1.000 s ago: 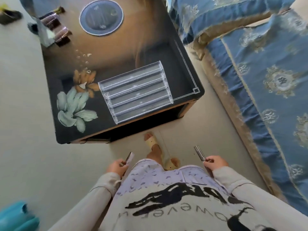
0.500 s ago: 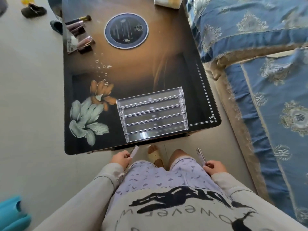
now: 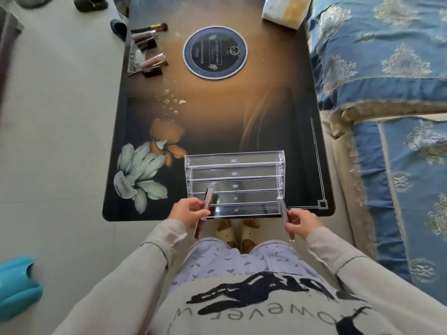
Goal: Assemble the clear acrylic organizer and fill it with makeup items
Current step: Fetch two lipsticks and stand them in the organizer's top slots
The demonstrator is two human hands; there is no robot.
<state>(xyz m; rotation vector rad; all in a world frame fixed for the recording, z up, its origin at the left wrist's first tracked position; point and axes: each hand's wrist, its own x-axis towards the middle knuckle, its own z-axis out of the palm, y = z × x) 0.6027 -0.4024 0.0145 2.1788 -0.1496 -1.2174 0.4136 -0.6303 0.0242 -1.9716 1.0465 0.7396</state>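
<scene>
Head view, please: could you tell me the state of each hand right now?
Left hand: grips a reddish makeup tube.
Right hand: grips a slim silvery tube.

Clear stepped organizer (image 3: pixel 233 183) stands assembled at the desk's near edge, toward the right corner; a red tube (image 3: pixel 205 209) is pinched in the left hand (image 3: pixel 187 212), a silvery tube (image 3: pixel 283 211) in the right hand (image 3: pixel 302 223), each by a front corner of the organizer; more tubes (image 3: pixel 154 60) and a brush (image 3: pixel 150 27) lie at the far left edge.

One head-worn wide-angle view, steeply down and forward along the dark table (image 3: pixel 217 112), near edge closest.
</scene>
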